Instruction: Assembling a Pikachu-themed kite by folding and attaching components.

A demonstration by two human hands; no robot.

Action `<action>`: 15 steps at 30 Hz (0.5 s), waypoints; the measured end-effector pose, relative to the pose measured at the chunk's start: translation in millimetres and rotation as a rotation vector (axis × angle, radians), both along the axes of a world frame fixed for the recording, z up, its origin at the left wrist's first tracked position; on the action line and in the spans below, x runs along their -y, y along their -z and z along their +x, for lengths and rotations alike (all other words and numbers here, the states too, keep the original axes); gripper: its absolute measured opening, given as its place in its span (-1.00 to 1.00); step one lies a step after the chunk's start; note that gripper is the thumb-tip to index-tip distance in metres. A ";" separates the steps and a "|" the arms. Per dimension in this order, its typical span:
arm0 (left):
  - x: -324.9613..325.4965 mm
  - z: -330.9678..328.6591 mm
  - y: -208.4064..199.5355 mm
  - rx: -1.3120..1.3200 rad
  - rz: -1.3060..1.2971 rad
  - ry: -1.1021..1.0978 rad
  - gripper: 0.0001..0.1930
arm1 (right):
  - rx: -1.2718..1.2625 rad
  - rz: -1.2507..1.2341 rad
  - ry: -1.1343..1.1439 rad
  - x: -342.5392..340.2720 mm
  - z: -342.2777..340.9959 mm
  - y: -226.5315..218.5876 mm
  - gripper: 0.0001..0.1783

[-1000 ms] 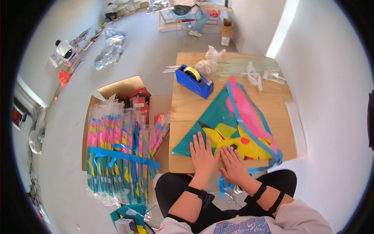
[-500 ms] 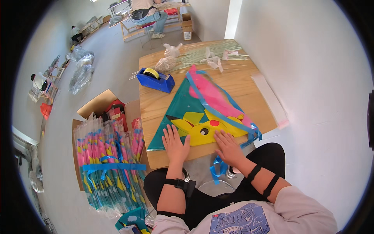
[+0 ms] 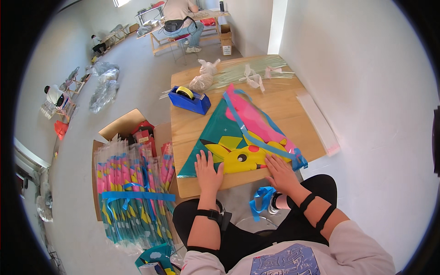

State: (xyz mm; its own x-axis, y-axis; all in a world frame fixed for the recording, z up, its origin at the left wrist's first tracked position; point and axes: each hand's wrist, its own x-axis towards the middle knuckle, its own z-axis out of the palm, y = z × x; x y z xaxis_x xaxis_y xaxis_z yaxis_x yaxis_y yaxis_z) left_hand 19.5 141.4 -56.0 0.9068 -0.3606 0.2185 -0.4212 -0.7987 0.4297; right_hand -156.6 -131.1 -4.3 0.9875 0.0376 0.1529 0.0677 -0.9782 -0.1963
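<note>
On the wooden table lies a folded triangular kite (image 3: pixel 238 158), teal and pink with a yellow cartoon animal face. Blue ribbon tails (image 3: pixel 240 120) run along its slanting right side to a bunch at the right corner. My left hand (image 3: pixel 209 173) lies flat on the kite's near left edge, fingers spread. Near the right part of that edge, my right hand (image 3: pixel 282 173) rests palm down, its fingers stretched out beside the printed mouth. Neither hand grips anything. A loop of blue ribbon (image 3: pixel 262 201) hangs below the table edge by my right knee.
A blue tape dispenser (image 3: pixel 189 101) stands at the table's left. Behind are a knotted plastic bag (image 3: pixel 202 78), thin pale rods (image 3: pixel 240 68) and white strips (image 3: pixel 253 79). Left of the table, a cardboard box (image 3: pixel 120 123) holds several bagged kites (image 3: pixel 133 183). A co-worker (image 3: pixel 180 20) sits farther back.
My right hand has slid a little to the right along the kite's near edge, baring the printed mouth. The left hand stays at the left. The whole view has shifted slightly.
</note>
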 end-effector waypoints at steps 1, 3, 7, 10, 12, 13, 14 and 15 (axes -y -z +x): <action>2.1 -2.4 -1.3 0.012 0.028 -0.010 -0.19 | 0.002 -0.009 -0.002 0.2 -0.1 0.4 -0.19; 6.0 -7.1 -3.9 0.035 0.084 -0.031 -0.18 | 0.006 -0.025 -0.007 1.3 -0.7 0.7 -0.18; 11.8 -17.3 2.9 0.073 0.133 -0.076 -0.16 | 0.003 -0.035 -0.023 6.2 -2.0 1.7 -0.19; 19.3 -28.7 4.7 0.074 0.135 -0.104 -0.15 | -0.038 -0.024 -0.050 20.2 -2.0 2.1 -0.18; 25.0 -39.7 3.8 0.076 0.143 -0.137 -0.14 | -0.064 -0.028 -0.073 29.6 -1.8 0.2 -0.18; 27.8 -45.0 3.3 0.073 0.148 -0.143 -0.15 | -0.070 -0.037 -0.086 33.9 -2.1 -1.6 -0.19; 30.5 -49.4 2.6 0.070 0.151 -0.149 -0.15 | -0.076 -0.046 -0.099 36.8 -1.7 -2.6 -0.19; 31.7 -51.4 1.7 0.067 0.155 -0.156 -0.16 | -0.075 -0.055 -0.097 37.9 -1.3 -2.7 -0.19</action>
